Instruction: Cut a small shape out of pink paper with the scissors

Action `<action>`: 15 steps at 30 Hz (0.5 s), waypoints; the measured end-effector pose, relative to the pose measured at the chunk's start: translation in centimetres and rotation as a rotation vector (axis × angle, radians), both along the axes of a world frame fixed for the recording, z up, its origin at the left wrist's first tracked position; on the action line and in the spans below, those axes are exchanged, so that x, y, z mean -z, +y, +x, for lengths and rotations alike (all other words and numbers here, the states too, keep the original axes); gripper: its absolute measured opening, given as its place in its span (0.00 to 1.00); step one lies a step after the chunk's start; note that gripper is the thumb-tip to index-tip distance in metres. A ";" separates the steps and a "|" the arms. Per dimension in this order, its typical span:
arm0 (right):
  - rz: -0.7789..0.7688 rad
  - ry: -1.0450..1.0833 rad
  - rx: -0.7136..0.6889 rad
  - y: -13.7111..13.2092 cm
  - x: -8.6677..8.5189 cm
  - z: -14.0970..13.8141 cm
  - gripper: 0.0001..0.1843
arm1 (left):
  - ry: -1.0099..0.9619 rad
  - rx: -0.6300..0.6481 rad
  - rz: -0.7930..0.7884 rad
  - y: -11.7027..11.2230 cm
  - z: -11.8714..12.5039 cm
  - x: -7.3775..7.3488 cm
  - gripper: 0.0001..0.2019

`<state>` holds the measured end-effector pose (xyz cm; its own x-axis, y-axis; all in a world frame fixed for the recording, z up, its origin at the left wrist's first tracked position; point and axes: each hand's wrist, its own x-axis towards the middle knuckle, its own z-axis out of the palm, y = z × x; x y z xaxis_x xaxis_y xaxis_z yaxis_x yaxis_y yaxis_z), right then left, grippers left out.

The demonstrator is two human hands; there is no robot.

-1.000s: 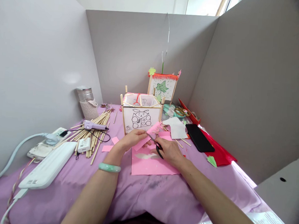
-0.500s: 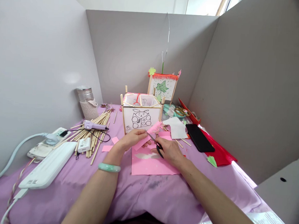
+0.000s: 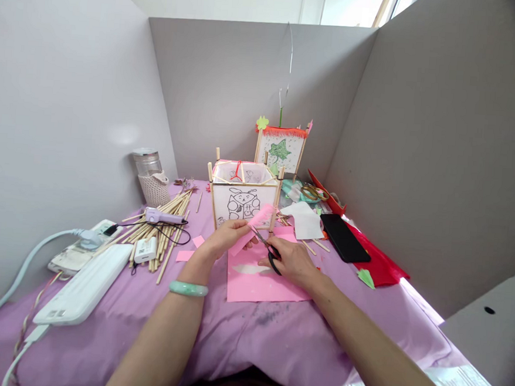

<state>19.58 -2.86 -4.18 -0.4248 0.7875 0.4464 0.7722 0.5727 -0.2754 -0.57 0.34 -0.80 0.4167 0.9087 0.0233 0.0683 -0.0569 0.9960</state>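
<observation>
My left hand (image 3: 230,238) pinches a strip of pink paper (image 3: 262,215) whose upper edge looks cut into a fringe. In my right hand (image 3: 294,260) is a pair of scissors (image 3: 274,261) with black handles, its blades at the strip beside my left fingertips. Below both hands lies a larger pink sheet (image 3: 251,289) with a pale mark on it. Just behind the strip stands a stick-framed lantern (image 3: 243,207) with an animal drawing on its front panel and a red cord on top.
A second lantern (image 3: 282,150) with a green leaf picture stands at the back. To the left are wooden sticks (image 3: 171,228), a lilac glue gun (image 3: 164,216), a white power bank (image 3: 84,287) and a jar (image 3: 150,177). A black phone (image 3: 345,238) and red fabric (image 3: 382,266) lie to the right.
The pink strip has tilted more upright and shifted slightly left in my left hand. The scissors stay beside it, with their handles slightly turned.
</observation>
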 end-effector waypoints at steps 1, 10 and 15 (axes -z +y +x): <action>0.000 -0.003 0.001 0.0 0.0 0.0 0.17 | 0.000 -0.002 -0.001 0.0 0.0 0.0 0.13; -0.015 -0.019 0.009 0.1 0.1 0.0 0.18 | 0.002 -0.007 -0.016 0.0 0.1 0.1 0.13; 0.025 -0.026 0.034 0.2 0.3 0.1 0.17 | 0.001 -0.001 -0.002 -0.1 0.1 0.0 0.15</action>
